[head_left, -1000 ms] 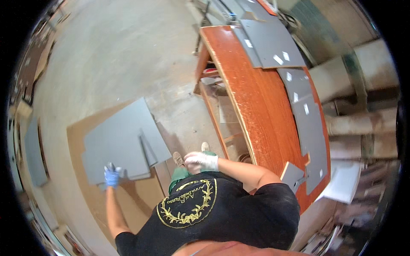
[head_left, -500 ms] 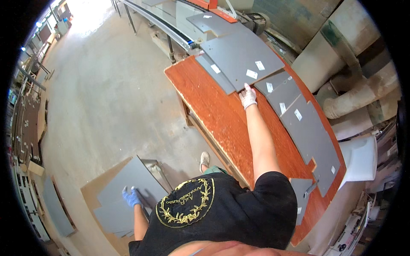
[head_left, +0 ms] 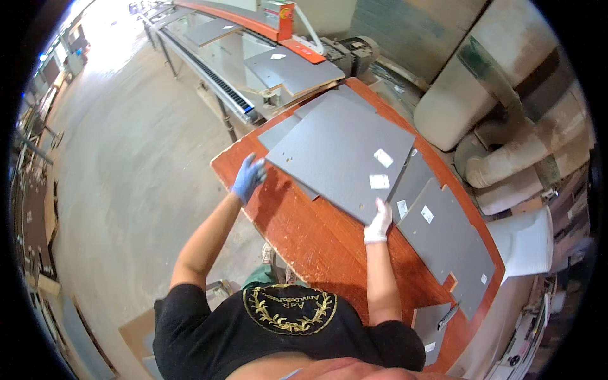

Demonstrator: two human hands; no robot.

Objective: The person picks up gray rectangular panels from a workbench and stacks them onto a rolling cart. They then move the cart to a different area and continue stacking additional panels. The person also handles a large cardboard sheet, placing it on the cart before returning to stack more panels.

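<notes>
A large grey panel (head_left: 335, 152) with two white labels lies slightly raised over other grey panels on the reddish-brown table. At its near right corner, my right hand (head_left: 379, 225) in a white glove grips the edge, thumb on top and the other fingers hidden beneath. My left hand (head_left: 249, 178), in a blue glove, is by the panel's left corner with its fingers apart. It looks just short of the edge, holding nothing.
Labelled grey panels (head_left: 453, 244) cover the table's right side. Beyond the far end stands a conveyor machine (head_left: 196, 69) with an orange part, carrying more panels (head_left: 294, 68). Large ducts (head_left: 525, 152) rise at right. The wooden table edge (head_left: 253, 218) borders a concrete floor.
My left hand has come up from the panel stack at lower left to the table. The gripped panel has shifted toward me and turned, with my right hand still at its corner.
</notes>
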